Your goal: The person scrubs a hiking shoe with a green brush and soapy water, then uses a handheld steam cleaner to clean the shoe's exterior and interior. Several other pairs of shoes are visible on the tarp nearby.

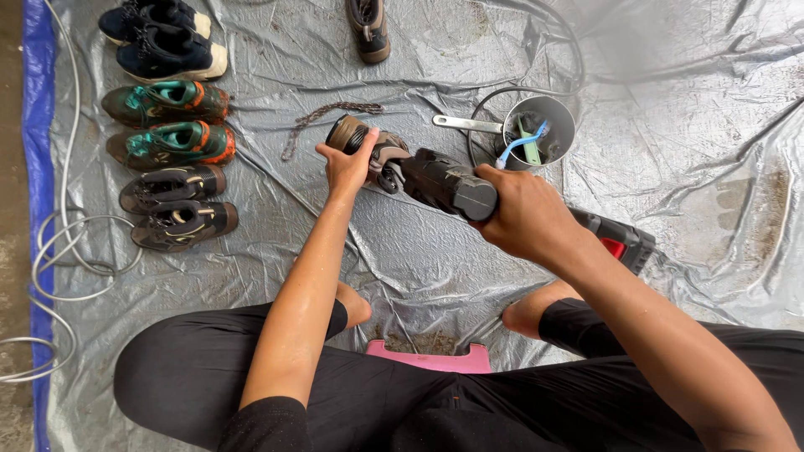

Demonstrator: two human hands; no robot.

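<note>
- My right hand (523,213) was closed around the rear grip of a black cordless power tool (448,186), near the middle of the frame; that grip took the tool's weight while its red-and-black battery end (624,243) stuck out behind my wrist.
- My left hand (347,163) was wrapped around the tool's front, at the brown nozzle end (347,134), apparently steadying or turning it while it pointed toward the upper left.
- I sat low on a pink stool (435,358), knees spread, so the tool hung over the grey tarp (419,259) in front of me.
- Pairs of shoes (172,134) stood lined up at the upper left of the frame, soles down, well apart from my hands.
- A metal pot (544,130) with brushes (521,144) standing in it sat at the upper right, near my right hand.
- A short chain (327,117) lay just above my left hand, and a grey cable (59,251) coiled at the left edge.
</note>
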